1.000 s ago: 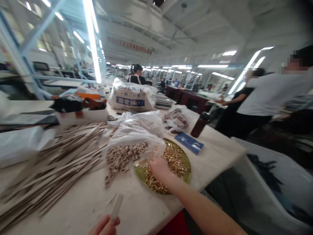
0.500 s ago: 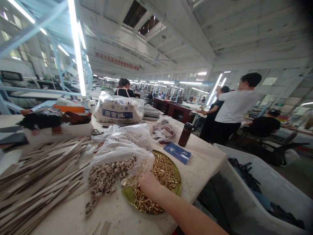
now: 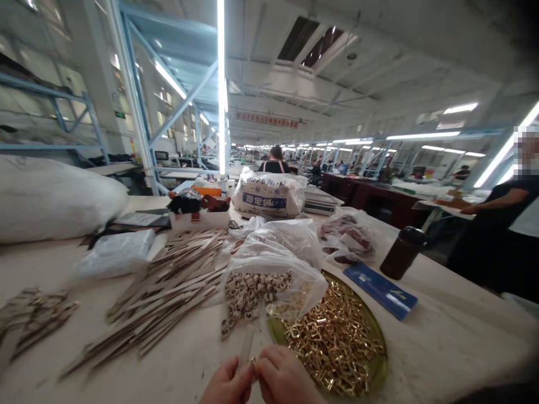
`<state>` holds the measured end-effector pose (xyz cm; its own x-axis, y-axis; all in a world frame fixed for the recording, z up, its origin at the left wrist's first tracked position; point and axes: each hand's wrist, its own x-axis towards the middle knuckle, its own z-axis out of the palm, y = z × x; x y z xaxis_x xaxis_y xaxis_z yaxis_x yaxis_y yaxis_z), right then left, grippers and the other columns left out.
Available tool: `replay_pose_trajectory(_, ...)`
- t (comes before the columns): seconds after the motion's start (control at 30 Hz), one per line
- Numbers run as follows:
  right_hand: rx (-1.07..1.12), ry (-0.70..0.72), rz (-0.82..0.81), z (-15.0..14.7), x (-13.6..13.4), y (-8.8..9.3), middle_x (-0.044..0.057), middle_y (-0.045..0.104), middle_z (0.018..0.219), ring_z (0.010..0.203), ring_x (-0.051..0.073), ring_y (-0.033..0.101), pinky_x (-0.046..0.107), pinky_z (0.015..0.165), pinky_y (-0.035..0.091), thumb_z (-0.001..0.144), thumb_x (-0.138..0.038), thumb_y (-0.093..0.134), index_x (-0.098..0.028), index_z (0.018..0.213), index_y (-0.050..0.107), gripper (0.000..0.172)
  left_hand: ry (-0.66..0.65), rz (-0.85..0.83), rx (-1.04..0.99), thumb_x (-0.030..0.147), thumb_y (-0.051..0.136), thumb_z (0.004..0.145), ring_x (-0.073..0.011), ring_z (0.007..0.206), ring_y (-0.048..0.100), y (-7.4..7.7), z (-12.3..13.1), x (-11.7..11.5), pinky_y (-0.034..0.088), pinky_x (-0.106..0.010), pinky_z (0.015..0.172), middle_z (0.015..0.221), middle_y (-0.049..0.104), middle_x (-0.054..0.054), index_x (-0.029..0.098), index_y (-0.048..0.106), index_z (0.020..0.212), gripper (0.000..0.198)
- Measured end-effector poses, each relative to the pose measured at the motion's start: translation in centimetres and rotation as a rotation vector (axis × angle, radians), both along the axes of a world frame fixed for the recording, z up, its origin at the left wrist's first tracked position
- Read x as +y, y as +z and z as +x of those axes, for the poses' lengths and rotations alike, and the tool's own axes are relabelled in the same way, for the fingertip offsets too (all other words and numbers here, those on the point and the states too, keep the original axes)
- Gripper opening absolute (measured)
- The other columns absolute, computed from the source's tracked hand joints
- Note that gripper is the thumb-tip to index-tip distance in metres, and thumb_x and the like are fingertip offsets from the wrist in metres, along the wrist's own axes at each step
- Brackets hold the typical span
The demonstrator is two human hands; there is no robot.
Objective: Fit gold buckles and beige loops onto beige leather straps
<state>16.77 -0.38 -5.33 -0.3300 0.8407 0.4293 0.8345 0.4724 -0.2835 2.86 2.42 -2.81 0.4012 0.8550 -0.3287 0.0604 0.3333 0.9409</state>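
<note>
At the bottom middle, my left hand (image 3: 228, 381) pinches a pale flat strip (image 3: 247, 343) that points up and away. Close against it, my right hand (image 3: 283, 375) has its fingers closed on a small metal piece (image 3: 253, 362), mostly covered by the fingertips. Right of my hands lies a round green-gold tray (image 3: 380, 367) heaped with gold metal buckles (image 3: 337, 336). Just beyond my hands, small beige loops (image 3: 244, 294) spill from a clear plastic bag (image 3: 269, 255). Many long beige strips (image 3: 168, 297) lie in a loose pile to the left.
A blue booklet (image 3: 381, 289) and dark bottle (image 3: 402, 252) stand right of the tray. Behind are a printed white sack (image 3: 269, 193) and a white box (image 3: 197, 220). Strips with metal parts (image 3: 36, 320) lie far left. A person (image 3: 501, 219) stands at the right.
The view has swung left. My right hand has left the buckle tray and come beside my left hand, which now shows with a strip.
</note>
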Motion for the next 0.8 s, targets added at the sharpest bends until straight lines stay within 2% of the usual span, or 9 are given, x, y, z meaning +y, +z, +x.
replay_pose_trajectory(0.03,0.085,-0.012,-0.039,-0.1,-0.5,0.2,0.002,0.060,0.076,0.073,0.017,0.056,0.027,0.066,0.042,0.071,-0.007,0.047,-0.021,0.075,0.055,0.016,0.000,-0.027,0.023,0.059,0.058,0.061,-0.0043,0.036,0.028,0.1,-0.1,-0.4,0.020,-0.019,0.035,0.046,0.036,0.007,0.018,0.042,0.060,0.045)
replay_pose_trajectory(0.1,0.370,-0.070,-0.169,-0.2,-1.5,1.0,0.002,0.059,0.078,0.075,0.015,0.055,0.028,0.070,0.043,0.073,-0.005,0.043,-0.021,0.082,0.054,0.021,-0.014,-0.033,0.044,0.051,0.055,0.069,-0.0035,0.034,0.028,0.8,-0.5,-1.3,0.019,-0.018,0.034,0.049,0.038,0.007,0.017,0.044,0.068,0.036)
replay_pose_trajectory(0.17,0.728,-0.131,-0.320,-0.1,-2.0,1.7,0.004,0.060,0.085,0.075,0.015,0.057,0.030,0.071,0.046,0.076,-0.013,0.045,-0.020,0.099,0.050,0.024,-0.012,-0.022,-0.008,0.044,0.053,0.072,-0.0030,0.036,0.030,1.8,-0.6,-1.8,0.022,-0.018,0.035,0.052,0.040,0.007,0.017,0.043,0.070,0.029)
replay_pose_trajectory(0.27,1.123,-0.106,-0.524,-0.6,-2.4,2.0,0.005,0.062,0.093,0.076,0.014,0.058,0.030,0.071,0.047,0.079,-0.027,0.050,-0.020,0.105,0.049,0.027,-0.041,-0.003,-0.032,0.040,0.051,0.074,-0.0033,0.037,0.032,2.7,-0.7,-2.2,0.024,-0.017,0.036,0.054,0.041,0.007,0.016,0.043,0.073,0.025)
replay_pose_trajectory(0.37,1.232,-0.093,-0.579,-1.3,-2.7,1.8,0.002,0.062,0.082,0.073,0.014,0.057,0.029,0.069,0.046,0.074,-0.034,0.060,-0.019,0.098,0.057,0.029,-0.028,0.029,0.002,0.039,0.050,0.075,-0.0039,0.038,0.034,2.7,-0.6,-2.5,0.025,-0.018,0.037,0.055,0.042,0.006,0.016,0.044,0.074,0.024)
replay_pose_trajectory(0.47,1.323,-0.139,-0.618,-1.5,-2.8,1.5,0.000,0.061,0.072,0.064,0.011,0.054,0.026,0.063,0.046,0.071,-0.035,0.065,-0.018,0.093,0.061,0.029,-0.048,0.059,0.007,0.041,0.045,0.079,-0.0039,0.039,0.035,2.5,-0.8,-2.9,0.025,-0.018,0.037,0.058,0.044,0.005,0.015,0.043,0.074,0.026)
replay_pose_trajectory(0.57,1.560,-0.210,-0.714,-1.2,-2.7,1.4,-0.001,0.061,0.073,0.061,0.009,0.054,0.024,0.062,0.047,0.067,-0.034,0.069,-0.019,0.093,0.061,0.031,-0.125,0.077,0.003,0.042,0.038,0.083,-0.0040,0.039,0.035,2.4,-1.4,-3.1,0.026,-0.019,0.038,0.062,0.048,0.003,0.014,0.045,0.081,0.029)
replay_pose_trajectory(0.67,1.779,-0.258,-0.796,-0.8,-2.7,1.4,-0.003,0.062,0.074,0.059,0.007,0.055,0.022,0.061,0.048,0.064,-0.031,0.072,-0.021,0.094,0.062,0.033,-0.143,0.073,0.069,0.038,0.037,0.084,-0.0037,0.038,0.034,2.1,-2.1,-3.1,0.025,-0.018,0.037,0.062,0.048,0.003,0.013,0.048,0.088,0.027)
replay_pose_trajectory(0.8,1.856,-0.275,-0.850,-1.2,-2.7,1.3,-0.002,0.063,0.078,0.061,0.007,0.056,0.021,0.059,0.047,0.063,-0.027,0.073,-0.022,0.097,0.062,0.036,-0.139,0.059,0.114,0.036,0.044,0.081,-0.0037,0.038,0.035,1.4,-2.0,-3.0,0.027,-0.017,0.036,0.060,0.047,0.004,0.014,0.047,0.083,0.022)
